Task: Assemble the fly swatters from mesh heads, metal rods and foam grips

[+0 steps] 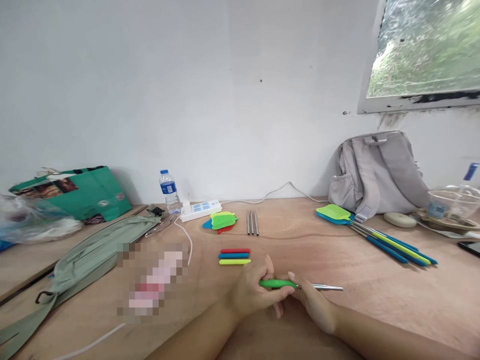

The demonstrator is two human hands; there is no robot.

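Note:
My left hand (252, 286) is closed around a green plastic handle (276, 283). My right hand (313, 300) grips a silver metal rod (328, 287) where it meets the handle's right end, its thumb on top; the joint itself is partly covered by fingers. Just beyond my left hand lie a yellow handle (234, 262), a blue handle (233, 255) and a red handle (235, 250), side by side. Farther back are several metal rods (252, 223) in a row. Left of them is a small pile of fly swatter heads (224, 221), with green on top.
Fly swatters with rods and handles (390, 242) lie at right, before a grey backpack (378, 175). A power strip (201, 209), water bottle (170, 192) and white cable (190, 245) stand left of centre. Far left are a sage-green bag (93, 250) and a green shopping bag (93, 192).

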